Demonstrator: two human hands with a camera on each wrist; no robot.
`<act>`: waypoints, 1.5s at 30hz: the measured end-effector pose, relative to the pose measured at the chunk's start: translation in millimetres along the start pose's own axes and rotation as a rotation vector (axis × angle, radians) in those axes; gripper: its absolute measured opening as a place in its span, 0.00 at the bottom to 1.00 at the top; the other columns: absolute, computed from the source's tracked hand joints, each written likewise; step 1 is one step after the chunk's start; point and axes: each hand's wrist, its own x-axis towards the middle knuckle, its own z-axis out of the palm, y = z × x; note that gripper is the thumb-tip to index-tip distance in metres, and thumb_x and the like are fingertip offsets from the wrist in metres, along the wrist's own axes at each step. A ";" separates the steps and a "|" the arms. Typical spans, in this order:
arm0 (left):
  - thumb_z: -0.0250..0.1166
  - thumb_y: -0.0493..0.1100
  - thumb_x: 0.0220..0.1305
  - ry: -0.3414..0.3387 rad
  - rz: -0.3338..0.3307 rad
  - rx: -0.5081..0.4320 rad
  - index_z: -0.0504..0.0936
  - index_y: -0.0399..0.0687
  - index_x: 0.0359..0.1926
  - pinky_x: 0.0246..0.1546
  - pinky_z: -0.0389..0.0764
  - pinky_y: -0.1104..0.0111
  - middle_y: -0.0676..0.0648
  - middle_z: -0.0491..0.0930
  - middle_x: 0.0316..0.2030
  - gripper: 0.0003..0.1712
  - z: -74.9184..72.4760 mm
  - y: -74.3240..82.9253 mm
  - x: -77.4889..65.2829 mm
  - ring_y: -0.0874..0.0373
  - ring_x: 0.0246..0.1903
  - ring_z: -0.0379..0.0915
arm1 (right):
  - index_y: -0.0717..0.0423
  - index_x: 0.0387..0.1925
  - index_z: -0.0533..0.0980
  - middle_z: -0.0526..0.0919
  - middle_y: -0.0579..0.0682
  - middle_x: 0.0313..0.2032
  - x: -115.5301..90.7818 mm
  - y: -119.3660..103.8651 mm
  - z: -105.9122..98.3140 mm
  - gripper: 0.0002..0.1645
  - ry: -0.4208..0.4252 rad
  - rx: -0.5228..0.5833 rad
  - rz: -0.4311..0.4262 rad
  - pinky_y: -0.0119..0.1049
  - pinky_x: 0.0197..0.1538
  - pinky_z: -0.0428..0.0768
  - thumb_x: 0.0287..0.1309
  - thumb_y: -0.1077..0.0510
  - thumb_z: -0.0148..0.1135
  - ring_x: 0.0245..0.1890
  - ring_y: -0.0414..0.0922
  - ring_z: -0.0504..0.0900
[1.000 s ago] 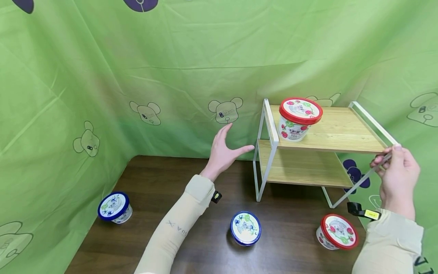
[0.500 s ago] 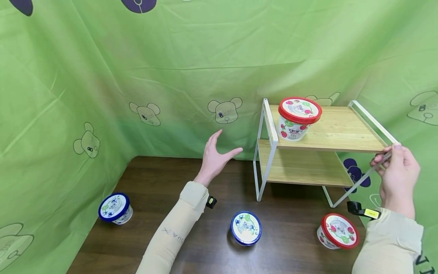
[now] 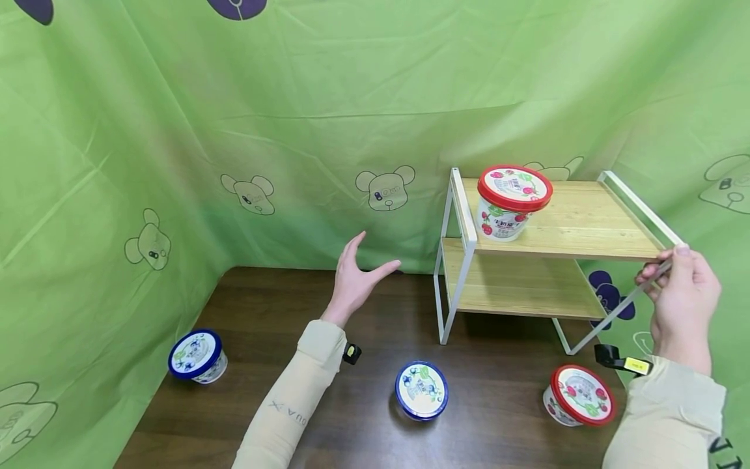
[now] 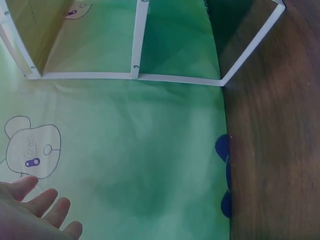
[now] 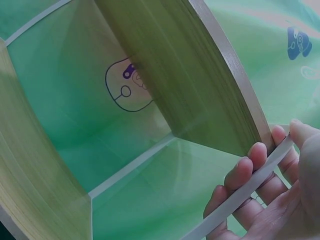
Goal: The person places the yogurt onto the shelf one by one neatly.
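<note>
A two-tier shelf rack (image 3: 574, 225) with wooden boards and a white metal frame stands at the right of the table. My right hand (image 3: 684, 296) grips its front right post near the top board; in the right wrist view the fingers (image 5: 239, 172) curl round the white bar. On the upper board, at the left, sits a red-lidded tub (image 3: 510, 212) with a strawberry or raspberry print. Left of the rack, my left hand (image 3: 353, 283) hangs in the air, thumb and fingers spread, holding nothing. In the left wrist view its fingertips (image 4: 59, 210) are apart from the rack.
A blue-lidded tub (image 3: 420, 391) stands at the front middle of the dark wooden table (image 3: 258, 417). Another blue-lidded tub (image 3: 198, 356) is by the left edge. A second red-lidded tub (image 3: 579, 395) stands near my right forearm. A green cloth (image 3: 316, 85) hangs behind and at both sides.
My left hand has moved left and a little nearer, away from the rack, with its fingers still spread. The right hand keeps its grip, and the tubs stay where they were.
</note>
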 end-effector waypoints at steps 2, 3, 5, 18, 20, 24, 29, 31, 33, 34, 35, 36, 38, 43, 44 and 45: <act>0.72 0.80 0.43 0.003 -0.007 -0.002 0.60 0.66 0.77 0.69 0.60 0.49 0.58 0.58 0.74 0.63 -2.2 -2.7 -0.9 0.54 0.73 0.52 | 0.64 0.42 0.75 0.81 0.53 0.28 0.0 0.1 0.6 0.14 0.001 -0.003 -0.001 0.31 0.29 0.84 0.74 0.54 0.58 0.25 0.44 0.80; 0.72 0.80 0.42 0.004 -0.010 -0.001 0.60 0.66 0.77 0.69 0.60 0.49 0.58 0.58 0.74 0.63 -3.5 -4.0 -1.2 0.54 0.73 0.52 | 0.64 0.42 0.75 0.81 0.53 0.28 0.1 0.5 0.8 0.15 0.001 -0.003 -0.003 0.31 0.29 0.84 0.74 0.54 0.58 0.24 0.44 0.80; 0.72 0.81 0.42 0.009 -0.013 0.008 0.60 0.68 0.77 0.69 0.60 0.48 0.59 0.58 0.74 0.63 -5.8 -6.2 -1.6 0.54 0.73 0.52 | 0.64 0.42 0.75 0.81 0.53 0.28 0.4 1.0 0.9 0.14 0.005 -0.006 -0.004 0.31 0.29 0.84 0.74 0.54 0.58 0.24 0.43 0.80; 0.73 0.78 0.45 0.034 -0.006 0.021 0.59 0.65 0.78 0.69 0.59 0.49 0.56 0.58 0.75 0.62 -21.2 -13.9 -4.2 0.52 0.74 0.51 | 0.64 0.43 0.75 0.81 0.54 0.29 1.2 0.2 -0.7 0.15 0.001 0.001 -0.001 0.31 0.30 0.84 0.74 0.54 0.59 0.25 0.44 0.80; 0.73 0.78 0.46 0.038 -0.011 0.018 0.59 0.66 0.78 0.69 0.59 0.49 0.56 0.58 0.75 0.62 -22.7 -15.7 -5.1 0.52 0.74 0.51 | 0.65 0.43 0.75 0.81 0.54 0.29 1.4 0.4 -0.7 0.15 -0.002 0.001 -0.004 0.31 0.30 0.84 0.73 0.54 0.59 0.25 0.44 0.80; 0.72 0.78 0.47 0.036 -0.027 0.012 0.59 0.68 0.78 0.69 0.58 0.49 0.56 0.58 0.75 0.60 -24.9 -20.4 -8.7 0.53 0.74 0.51 | 0.64 0.43 0.75 0.81 0.53 0.30 1.1 0.1 -1.8 0.15 -0.002 0.001 0.007 0.31 0.30 0.84 0.73 0.53 0.59 0.26 0.44 0.80; 0.71 0.77 0.48 0.036 -0.036 0.007 0.58 0.68 0.78 0.69 0.58 0.47 0.55 0.57 0.75 0.59 -29.5 -26.1 -14.7 0.52 0.74 0.51 | 0.63 0.43 0.75 0.81 0.53 0.29 0.4 0.0 -1.6 0.15 0.006 0.003 0.012 0.31 0.30 0.84 0.73 0.53 0.59 0.25 0.44 0.80; 0.71 0.77 0.49 0.045 -0.036 0.003 0.58 0.68 0.78 0.69 0.59 0.47 0.54 0.58 0.75 0.59 -32.7 -29.0 -16.5 0.52 0.73 0.52 | 0.63 0.43 0.75 0.81 0.53 0.29 -0.1 -0.1 -0.9 0.15 0.003 0.002 0.010 0.31 0.30 0.84 0.73 0.53 0.59 0.25 0.43 0.80; 0.72 0.76 0.49 0.057 -0.039 -0.001 0.58 0.67 0.78 0.69 0.59 0.48 0.55 0.58 0.75 0.59 -36.5 -32.5 -17.8 0.53 0.73 0.53 | 0.63 0.43 0.75 0.81 0.53 0.29 -0.8 -0.1 0.1 0.15 -0.003 0.002 0.010 0.31 0.30 0.83 0.73 0.53 0.59 0.25 0.43 0.80; 0.72 0.76 0.49 0.062 -0.042 -0.003 0.58 0.67 0.78 0.69 0.59 0.48 0.54 0.58 0.75 0.59 -38.7 -34.5 -18.3 0.53 0.73 0.53 | 0.63 0.43 0.75 0.81 0.53 0.29 -1.2 -0.1 0.5 0.15 -0.002 -0.001 0.010 0.31 0.30 0.83 0.73 0.53 0.59 0.25 0.43 0.80; 0.72 0.76 0.50 0.068 -0.046 -0.005 0.58 0.66 0.78 0.69 0.60 0.48 0.54 0.59 0.75 0.59 -40.8 -36.5 -18.9 0.53 0.73 0.53 | 0.63 0.43 0.75 0.81 0.53 0.29 -1.4 0.0 0.8 0.14 -0.004 -0.003 0.008 0.30 0.30 0.83 0.74 0.53 0.58 0.26 0.43 0.80; 0.72 0.76 0.49 0.076 -0.051 -0.005 0.59 0.66 0.78 0.69 0.60 0.49 0.54 0.59 0.74 0.59 -43.0 -38.6 -19.4 0.54 0.73 0.54 | 0.63 0.43 0.75 0.81 0.53 0.29 -1.6 0.1 1.0 0.14 -0.003 -0.005 0.007 0.30 0.30 0.83 0.74 0.53 0.58 0.26 0.43 0.80; 0.73 0.75 0.49 0.088 -0.058 -0.002 0.59 0.64 0.78 0.69 0.60 0.50 0.53 0.60 0.74 0.59 -47.7 -42.2 -20.2 0.54 0.73 0.54 | 0.63 0.43 0.75 0.81 0.53 0.29 -2.3 0.3 1.4 0.14 0.000 -0.010 0.004 0.30 0.30 0.83 0.74 0.53 0.58 0.26 0.43 0.80; 0.73 0.74 0.50 0.108 -0.056 0.027 0.59 0.62 0.78 0.69 0.60 0.50 0.51 0.60 0.74 0.59 -59.9 -48.6 -20.9 0.53 0.72 0.54 | 0.63 0.43 0.75 0.81 0.53 0.29 -2.4 0.1 1.3 0.15 0.002 0.000 0.001 0.30 0.30 0.83 0.73 0.53 0.58 0.25 0.43 0.80; 0.73 0.73 0.50 0.109 -0.055 0.033 0.59 0.62 0.78 0.69 0.60 0.50 0.51 0.60 0.74 0.59 -62.5 -49.3 -21.1 0.53 0.72 0.54 | 0.64 0.43 0.75 0.81 0.53 0.29 -2.1 0.0 1.1 0.15 0.001 0.005 0.002 0.30 0.30 0.83 0.73 0.53 0.59 0.25 0.43 0.80; 0.73 0.73 0.51 0.111 -0.054 0.038 0.59 0.62 0.78 0.69 0.60 0.50 0.51 0.60 0.74 0.59 -65.0 -49.9 -21.3 0.52 0.72 0.54 | 0.64 0.43 0.75 0.81 0.53 0.29 -1.9 -0.1 0.8 0.15 0.001 0.008 0.002 0.30 0.29 0.83 0.73 0.53 0.59 0.25 0.43 0.80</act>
